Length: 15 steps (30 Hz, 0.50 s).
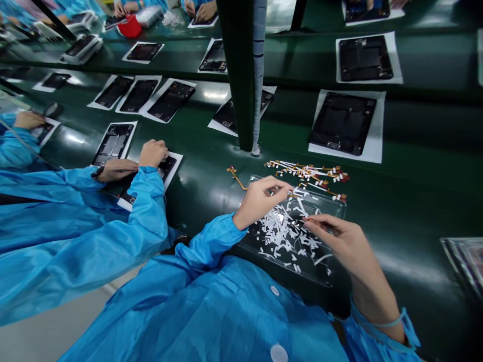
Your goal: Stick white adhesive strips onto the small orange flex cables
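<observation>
My left hand (260, 198) and my right hand (335, 236) hover over a clear plastic tray (332, 206) littered with several white paper strips (283, 234). Both hands pinch the ends of a thin orange flex cable (298, 193) stretched between them above the tray. Beyond the tray lies a row of several orange flex cables with white tabs (309, 173). One loose orange flex cable (236, 176) lies left of the tray. Both arms wear blue smock sleeves.
A green conveyor belt (415, 201) carries several black device frames on white sheets (345, 123). A dark vertical post (239, 75) stands just behind the tray. A co-worker's hands (151, 153) press on a frame at the left. A stack of trays (466, 259) sits at the right edge.
</observation>
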Each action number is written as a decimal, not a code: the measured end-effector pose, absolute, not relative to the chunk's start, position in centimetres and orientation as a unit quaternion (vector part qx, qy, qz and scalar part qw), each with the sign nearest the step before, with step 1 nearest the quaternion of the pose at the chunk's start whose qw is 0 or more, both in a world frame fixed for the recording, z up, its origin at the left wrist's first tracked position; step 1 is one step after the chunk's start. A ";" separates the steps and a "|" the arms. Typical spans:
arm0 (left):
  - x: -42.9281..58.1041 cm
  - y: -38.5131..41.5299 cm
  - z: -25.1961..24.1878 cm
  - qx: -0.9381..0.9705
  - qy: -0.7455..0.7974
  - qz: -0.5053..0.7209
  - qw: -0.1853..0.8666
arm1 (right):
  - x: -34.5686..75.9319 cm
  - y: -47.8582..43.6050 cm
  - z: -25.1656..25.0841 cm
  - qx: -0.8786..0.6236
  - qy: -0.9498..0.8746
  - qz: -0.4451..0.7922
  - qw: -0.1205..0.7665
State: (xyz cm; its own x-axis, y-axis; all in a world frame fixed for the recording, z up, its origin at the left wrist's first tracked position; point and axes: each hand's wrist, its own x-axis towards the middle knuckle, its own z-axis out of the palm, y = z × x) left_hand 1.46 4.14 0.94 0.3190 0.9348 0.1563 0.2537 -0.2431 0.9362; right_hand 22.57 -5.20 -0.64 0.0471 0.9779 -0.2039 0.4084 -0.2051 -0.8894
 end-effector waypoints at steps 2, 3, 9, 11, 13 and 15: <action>1.4 3.7 1.1 0.707 0.457 0.417 0.342 | 22.8 -5.3 -0.8 -0.647 -0.540 0.425 0.330; 1.5 3.2 1.0 0.725 0.462 0.422 0.286 | 22.8 -5.3 -0.8 -0.647 -0.541 0.421 0.333; 2.6 0.7 0.2 0.819 0.395 0.360 0.211 | 22.0 -5.2 -0.3 -0.632 -0.555 0.408 0.355; 2.6 0.5 0.1 0.825 0.389 0.339 0.229 | 21.8 -5.2 0.2 -0.627 -0.561 0.405 0.357; 2.4 0.7 0.3 0.828 0.378 0.326 0.254 | 21.6 -5.2 0.6 -0.624 -0.574 0.399 0.349; 2.1 0.9 0.6 0.827 0.367 0.312 0.289 | 21.5 -5.2 0.9 -0.621 -0.592 0.388 0.337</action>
State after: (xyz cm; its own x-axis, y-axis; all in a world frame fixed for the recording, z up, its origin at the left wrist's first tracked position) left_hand 2.06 0.91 0.58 0.5353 0.7878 0.3046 0.4264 -0.5634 0.7077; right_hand 21.47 -5.19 0.90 -0.0015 0.9965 -0.0833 0.4729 -0.0727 -0.8781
